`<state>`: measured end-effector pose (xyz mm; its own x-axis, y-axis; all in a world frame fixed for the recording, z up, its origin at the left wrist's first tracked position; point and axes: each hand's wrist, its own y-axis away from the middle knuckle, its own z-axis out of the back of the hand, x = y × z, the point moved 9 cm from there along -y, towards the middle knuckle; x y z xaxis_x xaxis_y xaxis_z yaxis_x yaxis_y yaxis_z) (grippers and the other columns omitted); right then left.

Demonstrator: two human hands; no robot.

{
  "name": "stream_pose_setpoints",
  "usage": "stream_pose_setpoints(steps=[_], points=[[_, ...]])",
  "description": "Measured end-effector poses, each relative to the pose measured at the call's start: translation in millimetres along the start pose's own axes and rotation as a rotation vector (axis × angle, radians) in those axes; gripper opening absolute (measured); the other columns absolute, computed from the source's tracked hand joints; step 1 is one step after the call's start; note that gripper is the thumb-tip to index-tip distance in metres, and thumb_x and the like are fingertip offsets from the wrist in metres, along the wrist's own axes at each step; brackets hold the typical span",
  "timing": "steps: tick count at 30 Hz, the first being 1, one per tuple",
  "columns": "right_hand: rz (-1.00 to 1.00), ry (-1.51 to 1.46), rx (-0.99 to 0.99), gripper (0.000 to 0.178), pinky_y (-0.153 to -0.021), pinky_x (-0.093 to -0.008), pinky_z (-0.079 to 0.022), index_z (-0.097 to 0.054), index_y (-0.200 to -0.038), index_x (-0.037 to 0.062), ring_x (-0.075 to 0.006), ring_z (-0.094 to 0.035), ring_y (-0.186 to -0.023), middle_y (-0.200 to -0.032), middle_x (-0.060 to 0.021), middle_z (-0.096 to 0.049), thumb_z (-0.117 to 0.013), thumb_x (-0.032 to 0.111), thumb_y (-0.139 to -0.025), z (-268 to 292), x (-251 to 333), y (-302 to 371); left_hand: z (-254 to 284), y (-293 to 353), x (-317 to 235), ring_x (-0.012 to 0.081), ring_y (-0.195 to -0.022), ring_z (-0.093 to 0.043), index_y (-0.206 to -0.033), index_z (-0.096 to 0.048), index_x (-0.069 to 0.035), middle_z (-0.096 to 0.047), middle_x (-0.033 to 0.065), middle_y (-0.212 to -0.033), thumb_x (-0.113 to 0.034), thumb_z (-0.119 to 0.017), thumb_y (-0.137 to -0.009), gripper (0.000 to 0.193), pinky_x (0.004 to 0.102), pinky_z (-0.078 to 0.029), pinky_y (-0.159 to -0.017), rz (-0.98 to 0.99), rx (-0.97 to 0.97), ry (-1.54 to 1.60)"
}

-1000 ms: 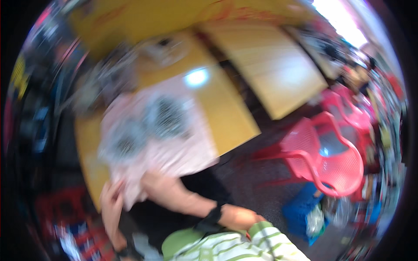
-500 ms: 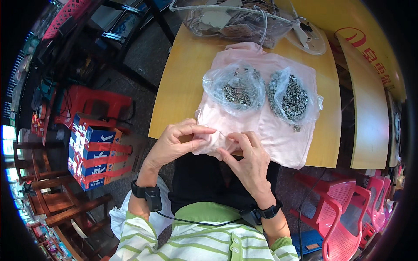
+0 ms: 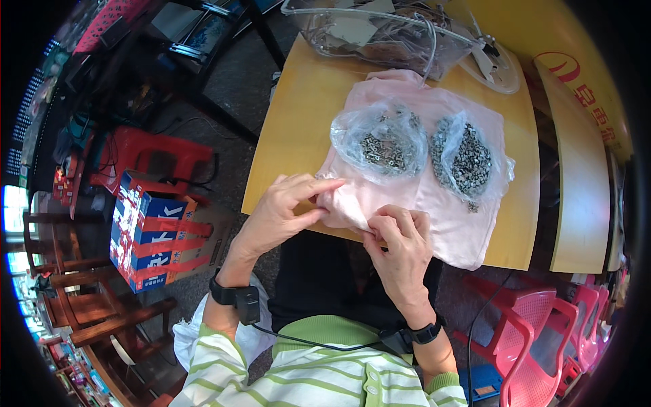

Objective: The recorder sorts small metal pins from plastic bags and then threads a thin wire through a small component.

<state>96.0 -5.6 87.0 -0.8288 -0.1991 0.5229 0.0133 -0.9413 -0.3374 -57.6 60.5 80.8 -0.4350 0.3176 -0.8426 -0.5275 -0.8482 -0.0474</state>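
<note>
At the near edge of the smooth yellow desk [image 3: 291,129], left hand [image 3: 285,207] and right hand [image 3: 400,247] each pinch the soft pink cloth [image 3: 444,217] under two crinkled clear bags of small metal parts [image 3: 424,146].

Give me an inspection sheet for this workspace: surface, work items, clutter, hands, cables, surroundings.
Surface: yellow table, a second yellow table beside it to the right.
Work items: pink cloth spread on the table; two clear bags of small metal parts, left bag and right bag, lying on it.
Clutter: clear plastic tub and a round clear lid at the far edge.
Hands: left hand and right hand both pinch the cloth's near edge; a black band on each wrist.
Cables: black cable running between the wrist bands.
Surroundings: red stool, blue and red boxes, pink chairs, wooden chairs.
</note>
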Motion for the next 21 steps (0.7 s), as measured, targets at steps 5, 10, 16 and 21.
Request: stream_pose_setpoints(steps=[5, 10, 16, 21], points=[[0.151, 0.041, -0.075, 0.023, -0.075, -0.0356, -0.042, -0.058, -0.083, 0.0112, -0.0213, -0.054, -0.082, -0.091, 0.0008, -0.058, -0.072, 0.009, -0.065, 4, 9, -2, 3, -4, -4, 0.0219, -0.106, -0.049, -0.091, -0.065, -0.013, -0.054, 0.0045, -0.114, -0.004, -0.074, -0.061, 0.033, 0.0352, -0.037, -0.087, -0.151, -0.128, -0.344], [0.248, -0.051, -0.131, 0.022, -0.078, -0.0354, -0.04, -0.059, -0.086, 0.0084, -0.0213, -0.054, -0.083, -0.091, -0.0016, -0.057, -0.065, 0.005, -0.066, -1, 4, 1, -11, 6, -10, 0.0164, -0.101, -0.054, -0.078, -0.058, -0.015, -0.059, -0.0003, -0.104, -0.009, -0.073, -0.063, 0.022, 0.0407, -0.031, -0.094, -0.515, -0.213, -0.563], [0.261, 0.024, 0.122, 0.034, -0.087, -0.0373, -0.04, -0.062, -0.1, 0.0091, -0.0217, -0.053, -0.098, -0.105, -0.0025, -0.058, -0.064, 0.008, -0.066, -5, 7, 24, -17, 23, -11, 0.0144, -0.097, -0.055, -0.082, -0.064, -0.015, -0.06, -0.0019, -0.1, -0.009, -0.069, -0.07, 0.014, 0.0406, -0.031, -0.095, -0.498, -0.121, -0.659], [0.083, 0.056, 0.037, 0.045, -0.095, -0.0402, -0.037, -0.062, -0.111, 0.0083, -0.026, -0.052, -0.109, -0.117, -0.008, -0.059, -0.065, 0.003, -0.066, 44, -27, 48, -2, 25, -16, 0.0177, -0.097, -0.055, -0.087, -0.068, -0.013, -0.062, 0.0011, -0.1, 0.0, -0.062, -0.073, 0.021, 0.0378, -0.033, -0.094, -0.429, -0.091, -0.495]])
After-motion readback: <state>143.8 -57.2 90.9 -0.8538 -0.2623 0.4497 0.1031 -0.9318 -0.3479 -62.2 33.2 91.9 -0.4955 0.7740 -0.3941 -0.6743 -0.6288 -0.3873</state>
